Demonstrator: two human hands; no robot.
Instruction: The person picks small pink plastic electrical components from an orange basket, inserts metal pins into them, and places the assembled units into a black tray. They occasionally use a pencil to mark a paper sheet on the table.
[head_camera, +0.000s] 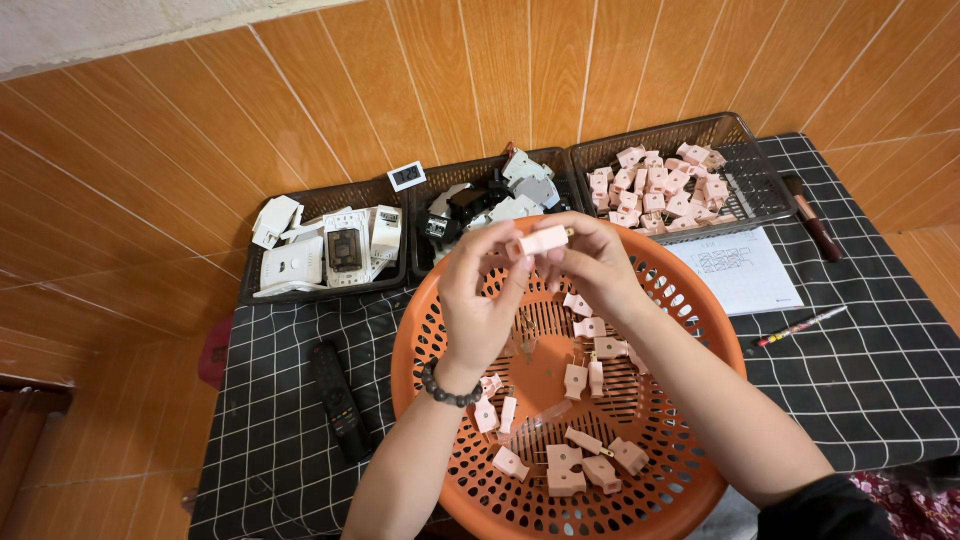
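Note:
Both my hands are raised over a round orange perforated basket (690, 330). Between their fingertips they hold one small pink plastic piece (545, 239) with a metal pin sticking out on its right. My left hand (478, 300), with a dark bead bracelet at the wrist, pinches the left end. My right hand (592, 262) grips the right end. Several more pink pieces (575, 455) with metal prongs lie scattered on the basket's floor below.
Three dark mesh trays line the back against the tiled wall: white plates and parts at the left (305, 258), grey, white and black parts in the middle (495, 195), pink pieces at the right (755, 165). A black remote (335, 400), paper sheet (745, 270), pencil (800, 326) and brown-handled tool (812, 222) lie on the checked cloth.

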